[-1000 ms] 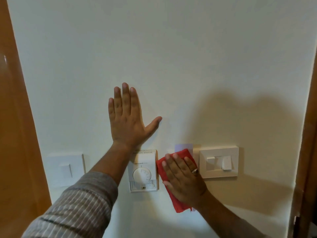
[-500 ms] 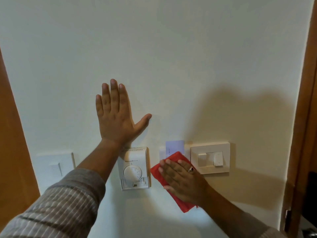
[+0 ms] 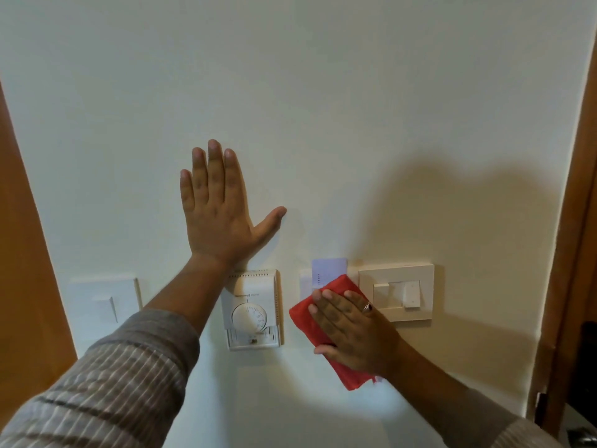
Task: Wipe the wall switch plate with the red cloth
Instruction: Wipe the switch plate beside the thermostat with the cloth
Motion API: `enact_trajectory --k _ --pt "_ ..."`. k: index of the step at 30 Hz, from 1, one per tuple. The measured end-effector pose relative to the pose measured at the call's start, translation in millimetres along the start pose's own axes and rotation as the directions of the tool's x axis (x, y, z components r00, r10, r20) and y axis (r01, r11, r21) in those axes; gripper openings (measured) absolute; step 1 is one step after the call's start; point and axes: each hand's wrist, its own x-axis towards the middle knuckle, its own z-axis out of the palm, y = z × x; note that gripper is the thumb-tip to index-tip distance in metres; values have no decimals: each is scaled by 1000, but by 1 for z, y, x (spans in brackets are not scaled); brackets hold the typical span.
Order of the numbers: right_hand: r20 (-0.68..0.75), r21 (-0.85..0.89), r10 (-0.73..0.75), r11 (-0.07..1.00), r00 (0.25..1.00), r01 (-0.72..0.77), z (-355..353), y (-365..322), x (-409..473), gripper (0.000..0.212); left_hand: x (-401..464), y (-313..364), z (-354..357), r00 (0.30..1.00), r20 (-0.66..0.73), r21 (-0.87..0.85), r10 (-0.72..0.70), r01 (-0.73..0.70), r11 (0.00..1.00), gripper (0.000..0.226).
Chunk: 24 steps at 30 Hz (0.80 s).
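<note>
**Cloth on the card plate, switch plate just to its right**

My right hand (image 3: 353,331) lies flat, fingers together and stretched out, pressing the red cloth (image 3: 326,321) against the wall (image 3: 323,92). I am not gripping the cloth; my palm and fingers pin it there. It is folded into a long pad whose long axis runs on a slant, from upper left near the card (image 3: 329,268) down to the lower right below my wrist. Most of the small white plate (image 3: 305,281) that holds the card is hidden under the cloth and my hand.

My left hand (image 3: 219,215) is open, fingers up and thumb out, palm flat on the bare wall above the thermostat (image 3: 253,310). It holds nothing and, I judge, only steadies me.

The beige switch plate (image 3: 396,291) sits just beside my right hand, on its right, with the cloth's upper edge close to the plate's left edge. I cannot tell whether they touch. Its long axis runs level, with two rockers side by side. My right hand is by far the nearer one, so I judge that a short slide to the right would bring the cloth onto it. Another white switch (image 3: 105,305) sits well apart at the far left, past my left sleeve (image 3: 106,389).
</note>
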Motion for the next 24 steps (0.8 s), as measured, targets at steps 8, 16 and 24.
enact_trajectory --k 8,16,24 --pt "10 -2 165 986 986 -165 4 -7 35 89 0 0 4 1000 -20 4 -12 12 1000 111" --pt "20 46 -10 999 1000 9 6 -12 19 78 -1 -2 7 1000 -19 -14 -5 5 1000 112" --pt "-9 39 110 993 994 -109 4 -2 32 84 0 1 6 1000 -16 -21 -14 14 1000 112"
